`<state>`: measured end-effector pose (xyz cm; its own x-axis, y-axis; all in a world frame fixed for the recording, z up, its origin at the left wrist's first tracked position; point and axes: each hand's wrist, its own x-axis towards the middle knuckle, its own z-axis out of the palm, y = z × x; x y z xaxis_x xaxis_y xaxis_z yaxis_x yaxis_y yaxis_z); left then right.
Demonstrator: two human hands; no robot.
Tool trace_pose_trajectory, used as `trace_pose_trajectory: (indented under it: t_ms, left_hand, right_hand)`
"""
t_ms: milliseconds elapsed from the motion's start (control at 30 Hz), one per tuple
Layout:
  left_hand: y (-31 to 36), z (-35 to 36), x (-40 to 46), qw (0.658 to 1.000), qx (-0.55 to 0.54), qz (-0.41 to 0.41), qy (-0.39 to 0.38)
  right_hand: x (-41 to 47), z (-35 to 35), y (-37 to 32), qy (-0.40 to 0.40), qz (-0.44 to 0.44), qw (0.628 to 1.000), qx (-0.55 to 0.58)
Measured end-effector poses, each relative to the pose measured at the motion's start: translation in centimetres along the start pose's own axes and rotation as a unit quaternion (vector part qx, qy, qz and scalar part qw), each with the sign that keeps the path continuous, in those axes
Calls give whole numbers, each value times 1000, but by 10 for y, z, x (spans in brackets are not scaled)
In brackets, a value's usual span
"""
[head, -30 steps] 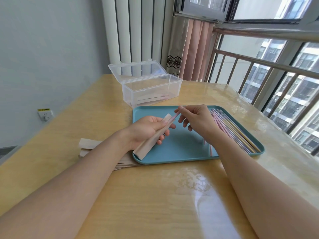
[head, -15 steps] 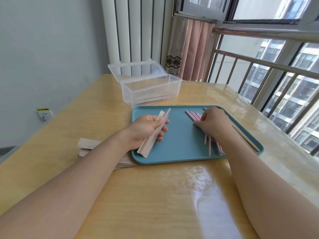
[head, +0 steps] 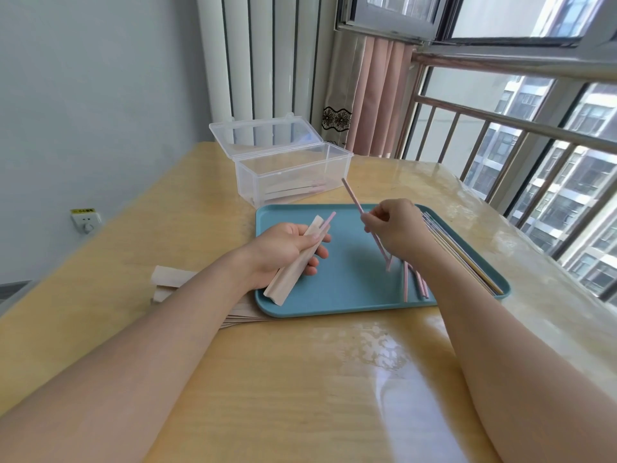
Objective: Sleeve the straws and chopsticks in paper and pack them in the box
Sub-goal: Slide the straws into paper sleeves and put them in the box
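My left hand [head: 283, 250] grips a beige paper sleeve [head: 293, 265] over the blue tray [head: 334, 297], and a pink straw tip [head: 329, 218] sticks out of the sleeve's top. My right hand [head: 399, 228] pinches a second pink straw [head: 352, 195], which slants up toward the box with its lower end near the tray. Several more straws and chopsticks [head: 460, 259] lie along the tray's right side, partly hidden by my right hand. The clear plastic box [head: 290, 172] stands open behind the tray with a few sleeved pieces inside.
A stack of flat paper sleeves [head: 167, 279] lies on the wooden table left of the tray, partly under my left forearm. A window railing [head: 500, 128] runs along the table's right side. A radiator and curtain stand behind the box.
My right hand reached down onto the straw pile on the tray, then lifted up with one pink straw pinched. My left hand kept holding the sleeve with a straw in it.
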<state>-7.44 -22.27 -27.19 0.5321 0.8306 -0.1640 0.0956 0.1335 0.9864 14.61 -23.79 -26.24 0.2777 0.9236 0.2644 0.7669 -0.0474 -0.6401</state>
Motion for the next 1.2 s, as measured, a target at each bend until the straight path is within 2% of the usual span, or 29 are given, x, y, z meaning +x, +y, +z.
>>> trace_pose_trajectory:
  t_ms: [100,167,233,300,367,633,900,1200]
  left_hand:
    - [0,1,-1,1000,3,-1,-3]
    - [1,1,-1,1000,8,0,-5]
    - [1,0,-1,1000,15,2,-9]
    - [1,0,-1,999,30,7,-16]
    - [0,-1,-1,999,45,12,-25]
    - [0,-1,-1,997,56,16,-50]
    - [-1,-2,-1,994,80,24,-66]
    - [-3,-1,1,994,80,30,-73]
  right_hand:
    - [-2,2,-11,0,16,968,250]
    - [-3,3,-15,3,46,920,389]
    - [-5,4,-18,-7,85,851,519]
    - [-8,5,-19,-24,108,799,590]
    - [-10,6,-18,-35,119,781,613]
    - [-9,4,-14,-18,131,808,574]
    - [-9,8,-12,-83,139,843,514]
    - [-14,17,-18,-122,133,875,449]
